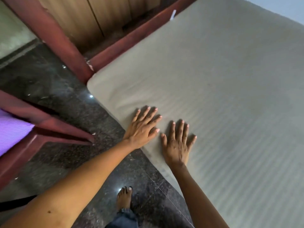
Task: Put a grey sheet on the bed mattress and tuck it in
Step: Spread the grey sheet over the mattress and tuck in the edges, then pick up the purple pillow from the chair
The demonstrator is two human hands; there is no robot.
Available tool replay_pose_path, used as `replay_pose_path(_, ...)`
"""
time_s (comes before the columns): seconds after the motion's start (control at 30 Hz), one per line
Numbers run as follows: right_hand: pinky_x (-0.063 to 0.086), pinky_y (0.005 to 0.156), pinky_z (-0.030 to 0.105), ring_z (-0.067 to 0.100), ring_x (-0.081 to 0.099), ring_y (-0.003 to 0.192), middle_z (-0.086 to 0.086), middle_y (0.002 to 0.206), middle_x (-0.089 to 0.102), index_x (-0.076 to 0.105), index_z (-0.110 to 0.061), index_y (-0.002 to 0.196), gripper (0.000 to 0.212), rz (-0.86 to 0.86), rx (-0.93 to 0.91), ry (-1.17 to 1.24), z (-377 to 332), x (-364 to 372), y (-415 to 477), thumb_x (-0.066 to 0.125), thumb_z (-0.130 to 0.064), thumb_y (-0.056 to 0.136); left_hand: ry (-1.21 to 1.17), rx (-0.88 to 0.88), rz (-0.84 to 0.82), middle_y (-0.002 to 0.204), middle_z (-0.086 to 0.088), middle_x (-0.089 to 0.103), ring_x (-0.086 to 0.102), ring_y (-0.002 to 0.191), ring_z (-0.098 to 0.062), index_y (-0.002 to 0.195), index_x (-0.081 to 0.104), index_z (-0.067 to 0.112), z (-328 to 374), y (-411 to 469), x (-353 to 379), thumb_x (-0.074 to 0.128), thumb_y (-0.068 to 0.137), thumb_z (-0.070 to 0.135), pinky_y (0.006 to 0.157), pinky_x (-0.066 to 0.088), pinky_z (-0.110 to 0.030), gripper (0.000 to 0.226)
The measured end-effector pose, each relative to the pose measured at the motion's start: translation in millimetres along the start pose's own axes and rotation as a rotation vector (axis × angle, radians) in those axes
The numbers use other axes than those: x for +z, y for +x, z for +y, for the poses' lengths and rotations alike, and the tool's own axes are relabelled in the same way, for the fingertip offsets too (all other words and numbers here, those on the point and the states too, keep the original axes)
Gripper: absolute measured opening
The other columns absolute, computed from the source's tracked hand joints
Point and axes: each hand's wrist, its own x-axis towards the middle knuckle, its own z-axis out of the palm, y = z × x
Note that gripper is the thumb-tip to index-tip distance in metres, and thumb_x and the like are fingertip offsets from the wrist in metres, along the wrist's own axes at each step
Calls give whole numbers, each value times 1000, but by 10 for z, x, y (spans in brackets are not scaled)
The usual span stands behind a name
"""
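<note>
Bare forearms reach in over the floor [49, 89]. Left hand [143, 127] and right hand [177, 143] lie flat side by side, fingers straight and spread, gripping nothing, pressing the grey sheet [213, 96] near the mattress edge. Sheet covers the whole visible mattress top, faintly rippled. Likely light, soft, slack; pinch along the side edge or corner to tuck.

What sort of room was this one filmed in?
Probably a bedroom, perhaps a shared one: a grey-sheeted mattress lies in a dark red bed frame, and a second frame with purple bedding stands beside it on a polished dark stone floor.
</note>
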Motion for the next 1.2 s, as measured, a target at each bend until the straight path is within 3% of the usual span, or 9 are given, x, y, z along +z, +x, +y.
replay_pose_path(0.2,-23,109,46,19,-22,142,-11,152,-21,-5,-31,148,76,-6,-255,46,-811,-58,247,-7,-67,81,14,-217,47,149,-8,38,34,138,-30,140,44,15,-937,-97,-226,24,94,44,112,22,-54,58)
replay_pose_path(0.3,-14,112,47,20,-17,143,-6,154,-17,-1,-30,149,69,110,-59,74,-784,-129,520,5,-62,88,-63,-152,75,148,-11,38,34,137,-31,137,48,13,-1024,141,-291,26,94,41,112,17,-54,56)
replay_pose_path(0.4,-6,116,53,25,-12,145,1,158,-12,5,-27,152,63,58,176,79,-727,-129,709,24,-53,97,-65,-92,-9,154,-5,29,23,143,-28,143,40,20,-1054,353,-306,18,91,45,114,5,-52,62)
replay_pose_path(0.63,-17,109,56,31,-22,142,4,155,-22,-8,-28,150,71,-16,96,12,-1301,8,665,15,-63,92,-60,-290,-93,159,4,-3,-8,146,-22,151,5,29,-1512,135,-193,-2,82,63,117,-2,-50,77)
replay_pose_path(0.8,-21,106,56,27,-22,142,2,157,-19,-4,-33,149,62,-94,-61,21,-1687,36,442,23,-53,97,-79,-344,-130,158,3,-11,-9,146,-22,151,1,25,-1560,-264,-274,13,96,54,116,-1,-49,64)
replay_pose_path(0.9,-15,109,57,19,-10,146,-5,159,-5,11,-34,150,52,-115,-164,101,-1896,-113,322,26,-39,101,-198,-396,-28,157,-3,20,9,146,-23,148,26,17,-1468,-484,-456,28,102,36,117,3,-46,50)
replay_pose_path(1.0,11,115,48,24,11,144,2,158,15,23,-27,148,51,-64,-208,203,-2208,-342,207,35,-28,99,-353,-474,180,136,-5,54,36,137,-27,131,53,11,-1455,-678,-767,43,98,19,114,22,-45,35)
replay_pose_path(1.1,24,111,41,29,22,137,9,153,26,34,-19,144,48,-44,-319,315,-2549,-643,55,33,-20,96,-522,-618,349,115,-9,66,55,116,-27,114,65,6,-1478,-853,-1196,47,92,9,100,43,-41,29)
replay_pose_path(1.2,33,103,40,33,36,126,12,143,39,48,-14,136,51,-67,-410,407,-2891,-970,-196,29,-23,89,-589,-710,460,107,-5,69,62,102,-22,110,67,10,-1512,-1090,-1635,46,85,12,91,49,-39,33)
